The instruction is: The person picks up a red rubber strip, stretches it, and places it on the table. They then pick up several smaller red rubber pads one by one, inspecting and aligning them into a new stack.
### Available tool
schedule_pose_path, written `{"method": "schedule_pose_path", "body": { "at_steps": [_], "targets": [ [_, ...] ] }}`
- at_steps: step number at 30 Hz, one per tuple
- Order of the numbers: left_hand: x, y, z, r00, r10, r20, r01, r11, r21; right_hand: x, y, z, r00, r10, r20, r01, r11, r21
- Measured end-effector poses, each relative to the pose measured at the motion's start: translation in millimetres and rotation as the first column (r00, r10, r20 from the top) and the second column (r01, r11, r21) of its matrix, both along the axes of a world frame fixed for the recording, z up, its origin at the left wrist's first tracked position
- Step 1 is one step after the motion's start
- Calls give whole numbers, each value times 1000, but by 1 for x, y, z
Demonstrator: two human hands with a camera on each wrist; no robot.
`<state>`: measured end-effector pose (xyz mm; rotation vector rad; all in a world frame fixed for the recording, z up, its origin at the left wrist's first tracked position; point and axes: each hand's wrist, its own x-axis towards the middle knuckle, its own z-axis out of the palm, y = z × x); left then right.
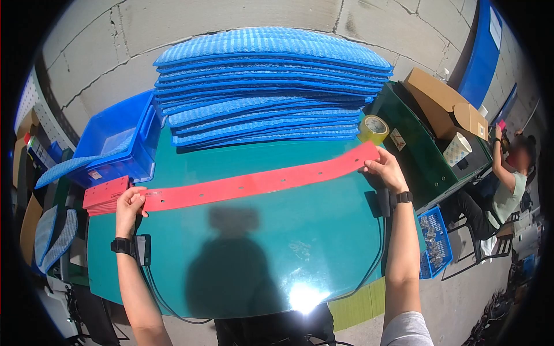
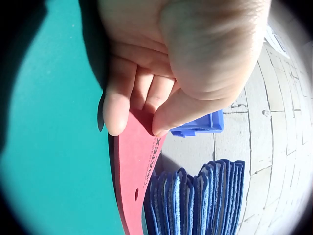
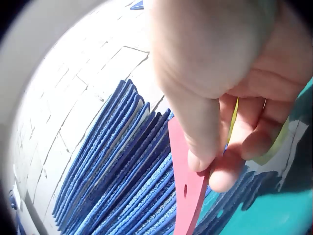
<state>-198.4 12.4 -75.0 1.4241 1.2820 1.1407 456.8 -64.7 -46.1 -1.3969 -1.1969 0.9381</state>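
A long red strip [image 1: 242, 188] with small holes along it spans the green tabletop [image 1: 259, 230], its right end raised. My left hand [image 1: 128, 210] pinches the left end between thumb and fingers; black lettering shows beside the thumb in the left wrist view. At the other end, my right hand [image 1: 388, 171] pinches the strip, thumb on the near face in the right wrist view. A pile of similar red strips [image 1: 107, 195] lies at the table's left edge, just beyond my left hand.
Behind the strip rises a tall stack of blue mop pads [image 1: 265, 92]. A blue bin [image 1: 115, 138] is at the left, a tape roll [image 1: 374, 129] at the right. Past a dark green box [image 1: 415, 150] sits another person [image 1: 505, 196]. Cables [image 1: 151, 288] trail from both wrists.
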Motion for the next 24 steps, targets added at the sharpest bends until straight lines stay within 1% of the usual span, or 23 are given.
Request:
{"method": "schedule_pose_path", "body": {
  "at_steps": [4,7,10,12,13,15,24],
  "targets": [
    [1,-1,1,1000,-12,1,12,1000,0,5,1,0,1000,9,8,-9,999,37],
    [4,-1,1,1000,5,4,-5,1000,11,10,4,-4,1000,11,-21,-9,997,79],
    [1,-1,2,999,-26,23,27,1000,-7,11,6,-5,999,-28,-34,32,994,104],
    [0,-1,2,999,-29,28,29,1000,-7,11,7,-4,996,-25,-88,37,989,140],
    [0,-1,2,999,-31,32,31,999,-7,10,7,-3,996,-24,-88,37,989,140],
    [-1,0,1,999,-37,32,37,999,-7,6,6,0,989,-29,-142,51,987,154],
    [0,0,0,1000,-17,18,17,1000,9,0,5,9,986,-13,-165,46,979,200]
  ]
}}
